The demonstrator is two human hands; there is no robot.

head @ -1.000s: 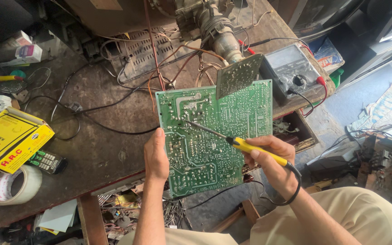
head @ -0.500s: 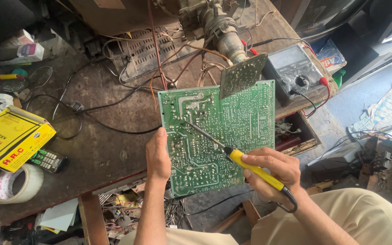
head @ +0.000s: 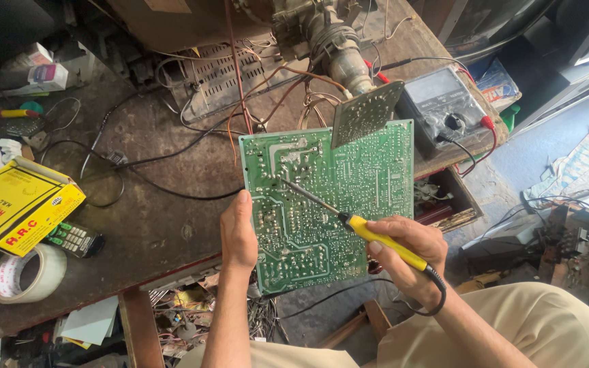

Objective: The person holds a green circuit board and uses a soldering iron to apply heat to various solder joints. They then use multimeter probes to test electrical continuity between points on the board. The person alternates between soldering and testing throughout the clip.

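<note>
My left hand grips the left edge of a large green circuit board, held upright with its solder side facing me. My right hand holds a yellow-handled soldering iron; its metal tip rests on the board's upper left area near a cluster of solder joints. A black cord runs from the iron's handle down past my right wrist. A smaller green board overlaps the big board's top edge, wired to a grey tube neck behind it.
A worn brown workbench carries tangled wires, a yellow box, a tape roll, a remote and an analogue multimeter. Clutter fills the floor below and to the right.
The iron's tip has shifted slightly up and left across the board. My right hand has slid a little lower and right along the handle. The board stays held by my left hand.
</note>
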